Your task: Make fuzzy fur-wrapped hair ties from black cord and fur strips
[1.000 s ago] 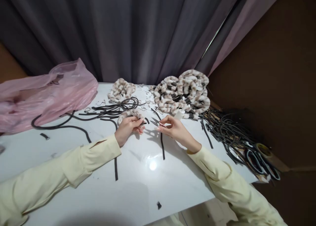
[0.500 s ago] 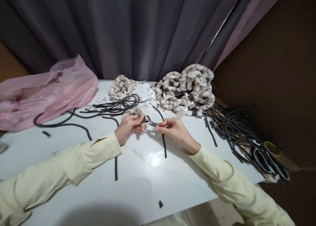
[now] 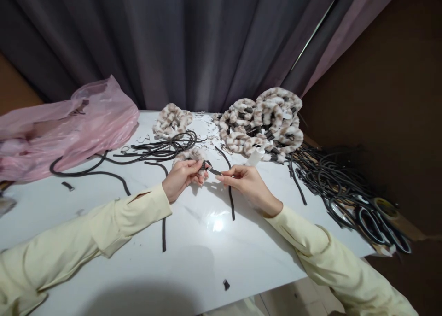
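My left hand is closed on a fluffy white-and-brown ring, near the dark wrapped part of it. My right hand pinches a small dark flat piece between thumb and fingers. The far end of that piece meets the dark part at my left fingertips; whether the two are joined is too small to tell. Black cords lie on the table under and beside my hands.
A pink plastic bag covers the back left. Fluffy rings are piled at the back right, beside a white roll. Tangled black cords fill the right edge. One small dark piece lies near the front edge of the table.
The dark flat piece in my right hand is turned at a slightly different angle against the dark part. Both hands keep their hold, and the whole view has shifted a little.
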`<state>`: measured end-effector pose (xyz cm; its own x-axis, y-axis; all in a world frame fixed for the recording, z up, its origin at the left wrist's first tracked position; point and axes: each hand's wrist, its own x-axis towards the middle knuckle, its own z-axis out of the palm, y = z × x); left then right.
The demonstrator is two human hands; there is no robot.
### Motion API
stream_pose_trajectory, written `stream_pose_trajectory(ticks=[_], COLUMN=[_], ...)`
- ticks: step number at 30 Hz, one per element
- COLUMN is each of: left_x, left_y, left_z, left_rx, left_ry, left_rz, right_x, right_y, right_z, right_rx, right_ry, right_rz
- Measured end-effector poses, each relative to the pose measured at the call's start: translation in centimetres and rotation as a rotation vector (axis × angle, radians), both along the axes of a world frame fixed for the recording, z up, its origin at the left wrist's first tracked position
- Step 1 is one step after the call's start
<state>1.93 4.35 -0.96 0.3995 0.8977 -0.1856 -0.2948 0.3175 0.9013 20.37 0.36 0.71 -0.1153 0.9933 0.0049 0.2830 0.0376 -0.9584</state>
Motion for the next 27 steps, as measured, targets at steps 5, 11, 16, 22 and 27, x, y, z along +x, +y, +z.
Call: stream_pose_trajectory(ticks=[5,11,16,22,27], left_x=[0.04,0.04,0.10,0.11,0.19], left_y=[-0.02,-0.06,-0.02,-0.12,-0.16], left_z=[0.01,-0.05,-0.08,0.20,0.36], left_rx=[0.013,0.024,0.043,0.073,0.042], left_ry=[0.019,0.040,0.042,0.080,0.149], left_rz=[0.007,0.012,0.008,0.013,0.041], right_x=[-0.13,-0.23,-0.23,-0.26,-0.15], right_y=[-0.06,-0.09,-0.08,-0.08,-0.10], right_z=[0.00,0.20,0.12,0.02,-0.26], right_rx=[-0.006,-0.032,-0.035,0.007,0.078], right_ry=[0.027,0.035,0.050,0.039,0.011], right_rz=[-0.008,-0.013,-0.016,0.000,0.018])
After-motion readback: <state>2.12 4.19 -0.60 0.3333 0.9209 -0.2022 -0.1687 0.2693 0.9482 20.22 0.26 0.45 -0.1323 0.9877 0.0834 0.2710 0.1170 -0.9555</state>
